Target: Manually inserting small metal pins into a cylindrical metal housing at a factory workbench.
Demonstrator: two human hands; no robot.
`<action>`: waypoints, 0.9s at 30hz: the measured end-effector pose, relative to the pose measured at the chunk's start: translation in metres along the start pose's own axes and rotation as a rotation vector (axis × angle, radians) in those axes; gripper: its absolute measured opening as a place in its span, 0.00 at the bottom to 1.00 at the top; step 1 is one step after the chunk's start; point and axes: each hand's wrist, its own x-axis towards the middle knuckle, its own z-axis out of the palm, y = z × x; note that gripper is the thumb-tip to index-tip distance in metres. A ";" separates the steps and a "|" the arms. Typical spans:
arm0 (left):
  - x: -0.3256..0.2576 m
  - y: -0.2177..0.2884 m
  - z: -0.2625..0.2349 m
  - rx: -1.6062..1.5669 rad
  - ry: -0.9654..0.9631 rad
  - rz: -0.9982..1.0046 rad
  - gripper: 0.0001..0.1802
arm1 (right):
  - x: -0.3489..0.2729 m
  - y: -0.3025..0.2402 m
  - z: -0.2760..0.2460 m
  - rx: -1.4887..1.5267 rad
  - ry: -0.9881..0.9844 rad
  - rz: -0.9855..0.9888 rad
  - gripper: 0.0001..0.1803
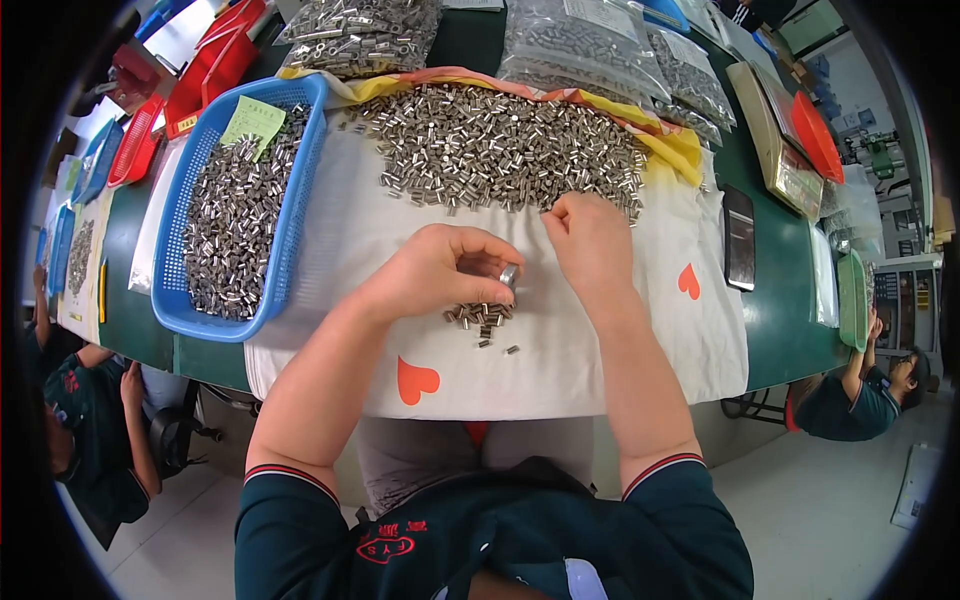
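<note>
My left hand (435,270) is closed around a shiny, rounded metal piece (510,276), its thumb and fingertips gripping it; the fingers hide most of its shape. Beneath that hand lies a small heap of short metal cylinders (485,316), with a few loose ones nearer me. My right hand (592,238) is closed, thumb and fingers drawn together at the near edge of a large spread pile of the same kind of cylinders (500,145). Whatever is between its fingertips is too small to make out. Both hands are over a white cloth (540,380) with red hearts.
A blue basket (165,290) of metal cylinders with a yellow-green note stands at left. Bags of metal parts (585,45) line the far side, behind a yellow-and-orange cloth edge (675,155). A phone (739,240) lies at right. People sit at both sides.
</note>
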 end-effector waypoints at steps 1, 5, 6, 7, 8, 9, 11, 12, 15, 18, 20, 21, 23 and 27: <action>0.001 0.000 -0.002 -0.052 0.034 -0.011 0.18 | 0.000 0.000 0.002 -0.045 0.014 -0.040 0.06; 0.005 -0.004 -0.005 -0.144 0.065 0.003 0.18 | -0.003 0.004 -0.001 -0.014 0.028 -0.078 0.04; 0.006 -0.005 -0.005 -0.194 0.090 0.017 0.18 | -0.004 0.004 -0.005 0.011 -0.051 -0.092 0.03; 0.005 -0.006 -0.007 -0.241 0.123 0.027 0.19 | -0.004 0.000 -0.007 0.044 -0.132 -0.111 0.03; 0.005 -0.006 -0.007 -0.242 0.128 0.027 0.19 | -0.004 -0.006 -0.013 0.046 -0.135 -0.115 0.03; 0.005 -0.006 -0.007 -0.243 0.148 0.026 0.19 | -0.005 -0.013 -0.022 0.312 -0.163 -0.049 0.02; 0.006 -0.005 -0.006 -0.245 0.167 0.025 0.19 | -0.009 -0.018 -0.029 0.576 -0.192 0.021 0.02; 0.005 -0.006 -0.006 -0.269 0.166 0.044 0.19 | -0.011 -0.020 -0.028 0.683 -0.230 0.024 0.02; 0.006 -0.006 -0.006 -0.266 0.163 0.074 0.19 | -0.012 -0.025 -0.027 0.774 -0.239 -0.020 0.03; 0.006 -0.008 -0.007 -0.246 0.163 0.088 0.19 | -0.014 -0.029 -0.025 0.750 -0.203 -0.065 0.04; 0.008 -0.010 -0.007 -0.255 0.153 0.095 0.19 | -0.017 -0.029 -0.022 0.735 -0.187 -0.060 0.05; 0.008 -0.010 -0.007 -0.221 0.178 0.089 0.19 | -0.018 -0.030 -0.019 0.636 -0.116 -0.117 0.05; 0.008 -0.010 -0.006 -0.184 0.206 0.082 0.19 | -0.019 -0.032 -0.014 0.540 -0.044 -0.176 0.05; 0.006 -0.007 -0.005 -0.194 0.232 0.072 0.19 | -0.019 -0.030 -0.011 0.564 -0.007 -0.237 0.07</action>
